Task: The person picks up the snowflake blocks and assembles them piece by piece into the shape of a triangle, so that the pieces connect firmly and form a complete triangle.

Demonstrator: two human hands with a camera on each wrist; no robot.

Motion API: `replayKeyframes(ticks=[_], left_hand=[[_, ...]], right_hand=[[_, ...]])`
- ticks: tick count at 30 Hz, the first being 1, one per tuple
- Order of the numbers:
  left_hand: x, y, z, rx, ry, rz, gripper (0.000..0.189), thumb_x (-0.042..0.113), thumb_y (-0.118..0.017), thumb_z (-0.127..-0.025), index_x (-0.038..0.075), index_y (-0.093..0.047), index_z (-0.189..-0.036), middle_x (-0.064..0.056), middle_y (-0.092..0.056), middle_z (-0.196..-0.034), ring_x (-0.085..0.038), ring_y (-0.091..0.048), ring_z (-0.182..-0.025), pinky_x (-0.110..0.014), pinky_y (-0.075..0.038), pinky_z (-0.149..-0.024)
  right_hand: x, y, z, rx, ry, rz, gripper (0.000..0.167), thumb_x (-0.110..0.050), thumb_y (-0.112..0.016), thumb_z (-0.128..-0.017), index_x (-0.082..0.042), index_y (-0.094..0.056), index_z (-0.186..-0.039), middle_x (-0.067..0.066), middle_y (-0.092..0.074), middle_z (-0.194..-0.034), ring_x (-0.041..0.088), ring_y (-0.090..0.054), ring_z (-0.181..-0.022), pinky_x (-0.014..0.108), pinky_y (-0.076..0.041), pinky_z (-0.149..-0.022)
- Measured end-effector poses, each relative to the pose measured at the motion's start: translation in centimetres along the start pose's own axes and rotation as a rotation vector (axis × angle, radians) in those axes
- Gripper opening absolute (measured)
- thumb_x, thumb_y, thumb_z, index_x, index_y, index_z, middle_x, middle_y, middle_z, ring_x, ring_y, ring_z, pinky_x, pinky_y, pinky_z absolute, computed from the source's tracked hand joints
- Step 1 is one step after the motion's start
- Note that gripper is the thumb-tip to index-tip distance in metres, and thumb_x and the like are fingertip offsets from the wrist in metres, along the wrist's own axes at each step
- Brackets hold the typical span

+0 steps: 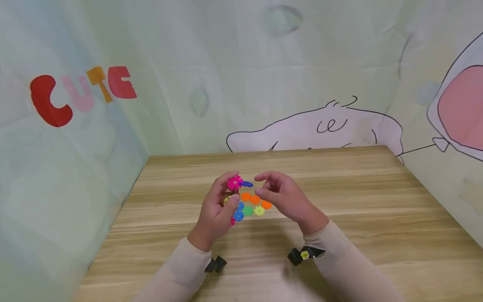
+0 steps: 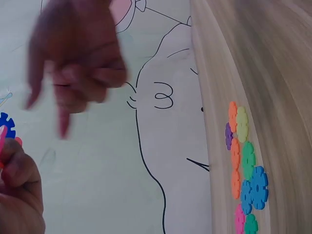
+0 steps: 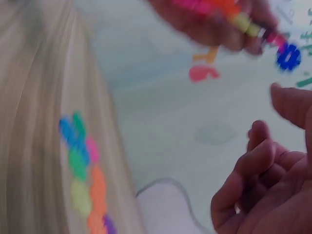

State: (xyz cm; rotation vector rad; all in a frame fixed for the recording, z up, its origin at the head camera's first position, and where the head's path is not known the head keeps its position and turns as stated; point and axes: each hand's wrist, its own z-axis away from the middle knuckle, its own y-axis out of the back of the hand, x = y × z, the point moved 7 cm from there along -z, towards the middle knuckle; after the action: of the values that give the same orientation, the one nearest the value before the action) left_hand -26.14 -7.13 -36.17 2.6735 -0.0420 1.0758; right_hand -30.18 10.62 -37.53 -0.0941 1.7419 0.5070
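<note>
Pale left sleeve (image 1: 179, 272) nearest, forearm angling up from the bottom edge, black wrist mount (image 1: 216, 264) on its inner side. Far left: red "C" (image 1: 50, 100) on the wall cloth. Left hand (image 1: 216, 209) raised above the bench (image 1: 177, 180), thumb side toward the right hand; its grip curls round a chain (image 3: 242, 23) of joined discs, fingertips up. Pink disc (image 1: 235, 183) sits at the fingertips, blue disc (image 1: 247, 184) joined at the chain's outer end, sticking out right, near edge-on in head view. Loose discs on bench beyond and between the hands: blue ones (image 1: 238, 216), green (image 1: 247, 211), orange (image 1: 246, 196), yellow (image 1: 259, 211); purple (image 2: 228, 136) shows in left wrist view. Right hand (image 1: 284, 195) also raised, bent in toward the left; grip released, holding nothing, index and thumb apart, near the blue disc, not touching. Right sleeve (image 1: 351, 260) runs down to the right.
</note>
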Motion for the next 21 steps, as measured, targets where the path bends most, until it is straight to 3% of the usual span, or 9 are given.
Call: replayKeyframes(ticks=[5, 10, 16, 21], left_hand=[[0.0, 0.4, 0.0, 0.023, 0.012, 0.041, 0.054, -0.009, -0.049, -0.098, 0.004, -0.047, -0.15, -0.009, -0.056, -0.105, -0.017, -0.054, -0.078, -0.024, -0.056, -0.068], [-0.1, 0.3, -0.1, 0.031, 0.002, 0.063, 0.054, -0.011, -0.048, -0.097, 0.001, -0.046, -0.149, -0.008, -0.055, -0.103, -0.017, -0.054, -0.078, -0.023, -0.055, -0.066], [-0.1, 0.3, -0.1, 0.036, 0.006, 0.068, 0.053, -0.01, -0.047, -0.097, 0.002, -0.047, -0.149, -0.008, -0.055, -0.105, -0.017, -0.055, -0.079, -0.023, -0.056, -0.072], [-0.2, 0.3, 0.0, 0.038, 0.011, 0.074, 0.054, -0.011, -0.048, -0.096, 0.001, -0.046, -0.149, -0.007, -0.056, -0.105, -0.019, -0.055, -0.08, -0.025, -0.057, -0.073]], right_hand=[[5.1, 0.7, -1.5, 0.022, -0.21, 0.29, 0.03, -0.022, -0.076, -0.097, -0.008, -0.072, -0.124, 0.006, -0.063, -0.084, 0.021, -0.054, -0.071, 0.03, -0.044, -0.06], [8.8, 0.9, -2.0, -0.008, -0.296, 0.448, 0.022, -0.019, -0.077, -0.095, -0.011, -0.078, -0.116, 0.007, -0.071, -0.102, 0.02, -0.056, -0.074, 0.029, -0.046, -0.063], [10.2, 1.0, -1.8, -0.022, -0.381, 0.505, 0.028, -0.013, -0.075, -0.093, -0.014, -0.078, -0.12, 0.012, -0.07, -0.13, 0.023, -0.055, -0.08, 0.031, -0.046, -0.071], [9.9, 1.0, -1.7, -0.039, -0.373, 0.527, 0.029, -0.006, -0.074, -0.088, -0.012, -0.079, -0.115, 0.012, -0.071, -0.127, 0.023, -0.054, -0.079, 0.031, -0.045, -0.07]])
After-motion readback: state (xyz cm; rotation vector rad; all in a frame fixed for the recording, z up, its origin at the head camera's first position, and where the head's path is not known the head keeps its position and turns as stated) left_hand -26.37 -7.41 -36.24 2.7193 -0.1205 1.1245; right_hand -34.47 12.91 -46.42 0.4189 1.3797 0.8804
